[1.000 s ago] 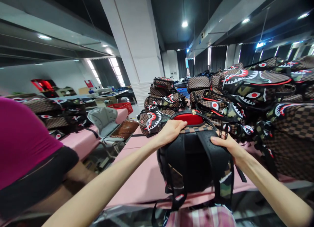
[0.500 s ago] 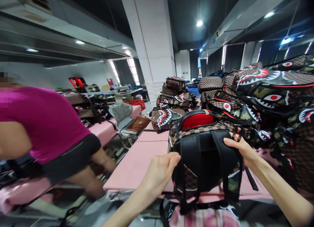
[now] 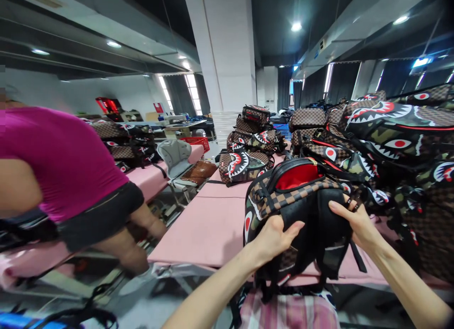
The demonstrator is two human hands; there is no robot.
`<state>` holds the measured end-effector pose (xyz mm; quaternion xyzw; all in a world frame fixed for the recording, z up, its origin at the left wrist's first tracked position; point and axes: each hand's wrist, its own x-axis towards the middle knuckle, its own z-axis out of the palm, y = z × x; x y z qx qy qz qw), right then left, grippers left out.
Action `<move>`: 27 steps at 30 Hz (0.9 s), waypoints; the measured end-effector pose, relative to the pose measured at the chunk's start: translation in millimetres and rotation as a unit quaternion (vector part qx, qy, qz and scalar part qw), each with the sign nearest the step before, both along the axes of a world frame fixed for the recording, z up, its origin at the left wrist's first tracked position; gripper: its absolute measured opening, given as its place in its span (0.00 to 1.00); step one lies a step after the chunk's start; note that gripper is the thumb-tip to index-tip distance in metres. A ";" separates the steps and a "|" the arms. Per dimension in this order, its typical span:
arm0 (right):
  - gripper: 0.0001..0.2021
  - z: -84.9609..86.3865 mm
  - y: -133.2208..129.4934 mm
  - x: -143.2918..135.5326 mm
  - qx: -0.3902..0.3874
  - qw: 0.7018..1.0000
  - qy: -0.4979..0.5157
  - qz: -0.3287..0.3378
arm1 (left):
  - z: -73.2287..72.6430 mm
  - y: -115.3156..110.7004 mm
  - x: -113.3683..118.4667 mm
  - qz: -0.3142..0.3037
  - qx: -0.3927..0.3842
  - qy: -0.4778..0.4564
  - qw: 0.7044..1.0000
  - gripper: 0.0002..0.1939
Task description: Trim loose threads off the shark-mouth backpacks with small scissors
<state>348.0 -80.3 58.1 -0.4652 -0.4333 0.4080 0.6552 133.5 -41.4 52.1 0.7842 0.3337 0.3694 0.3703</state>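
A broad white pillar (image 3: 229, 49) rises behind the work area. In front of it stretches a long table (image 3: 198, 225) with a pale pink top. On its right side lies a large heap of brown-checkered and camouflage bags (image 3: 383, 125), printed with red-and-white shark mouths and eyes, piled one on another.

At the left, a person (image 3: 67, 168) in a magenta top and dark shorts leans beside another pink surface (image 3: 149, 180), which carries more checkered bags (image 3: 122, 151). Between the two pink surfaces is a grey chair (image 3: 175, 154) with something glossy brown on its seat.

The backpack (image 3: 305, 213), with a black padded back, black shoulder straps, checkered trim and a red-lined opening at the top, stands at the near edge of the table, its back and straps towards the camera. Beyond it is a small stack of checkered bags (image 3: 253, 130), and in front of that lies a shark-print bag (image 3: 244, 165). Below the near edge shows a pink-and-white plaid cloth (image 3: 289, 310). A red plastic basket (image 3: 198, 143) is near the chair.

The right hand (image 3: 356, 222) is clamped on the upper right side of the backpack, thumb on the strap. The left hand (image 3: 280, 236) touches its left part, thumb extended; its fingers are mostly hidden, so whether they grip cannot be told.
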 end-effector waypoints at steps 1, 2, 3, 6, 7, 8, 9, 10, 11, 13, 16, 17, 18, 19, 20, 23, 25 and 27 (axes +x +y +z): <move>0.15 -1.1 1.8 0.2 0.003 1.000 -0.006 -0.004 | -1.3 3.0 -1.0 0.001 0.007 0.015 1.000 0.18; 0.15 -2.4 3.6 0.0 0.007 1.000 -0.013 -0.009 | -2.2 5.3 -1.5 -0.003 0.014 0.024 1.000 0.19; 0.15 -3.9 5.1 -0.7 0.013 1.000 -0.023 -0.015 | -2.8 7.0 -1.7 -0.006 0.018 0.027 0.999 0.20; 0.16 -8.0 6.1 -6.3 0.028 0.995 -0.081 -0.049 | -6.3 8.9 -2.9 -0.012 0.010 0.005 1.000 0.22; 0.16 -8.6 4.9 -9.6 0.030 0.991 -0.108 -0.066 | -8.3 8.9 -4.3 -0.013 0.002 -0.012 1.000 0.22; 0.15 -8.6 2.9 -13.5 0.030 0.987 -0.137 -0.083 | -10.4 8.7 -6.5 -0.014 -0.004 -0.030 0.999 0.22; 0.15 -7.9 0.3 -18.0 0.029 0.981 -0.165 -0.096 | -12.5 8.5 -9.6 -0.014 -0.009 -0.048 0.999 0.21; 0.14 -6.7 -2.8 -22.7 0.029 0.975 -0.192 -0.106 | -14.1 8.2 -13.4 -0.011 -0.013 -0.063 0.998 0.20; 0.14 -5.1 -6.2 -27.5 0.032 0.970 -0.217 -0.107 | -14.8 7.8 -17.9 -0.004 -0.015 -0.074 0.997 0.20; 0.13 -1.8 -13.4 -36.1 0.046 0.960 -0.262 -0.089 | -12.8 6.5 -28.2 0.006 -0.028 -0.092 0.995 0.19; 0.13 0.9 -23.6 -44.8 0.077 0.944 -0.319 -0.044 | -3.1 2.7 -45.2 -0.037 -0.077 -0.118 0.989 0.17; 0.13 0.8 -26.6 -46.5 0.083 0.940 -0.330 -0.030 | 0.5 1.1 -50.5 -0.056 -0.091 -0.127 0.986 0.16; 0.13 0.4 -29.5 -47.7 0.088 0.937 -0.338 -0.016 | 3.5 -0.7 -55.3 -0.071 -0.104 -0.135 0.983 0.15; 0.13 -0.4 -32.1 -48.5 0.095 0.934 -0.344 -0.001 | 5.8 -2.5 -59.5 -0.080 -0.113 -0.145 0.980 0.14; 0.14 -1.3 -34.7 -49.0 0.103 0.931 -0.349 0.013 | 7.2 -4.5 -62.7 -0.083 -0.123 -0.154 0.977 0.14; 0.17 -4.1 -41.6 -49.4 0.133 0.921 -0.365 0.033 | 7.0 -10.9 -66.8 -0.088 -0.160 -0.174 0.968 0.15; 0.19 -5.6 -46.2 -49.8 0.148 0.915 -0.374 0.026 | 5.1 -15.4 -66.3 -0.080 -0.175 -0.179 0.965 0.16; 0.19 -6.8 -51.4 -51.3 0.166 0.910 -0.379 0.009 | 3.3 -19.2 -66.1 -0.069 -0.178 -0.177 0.965 0.16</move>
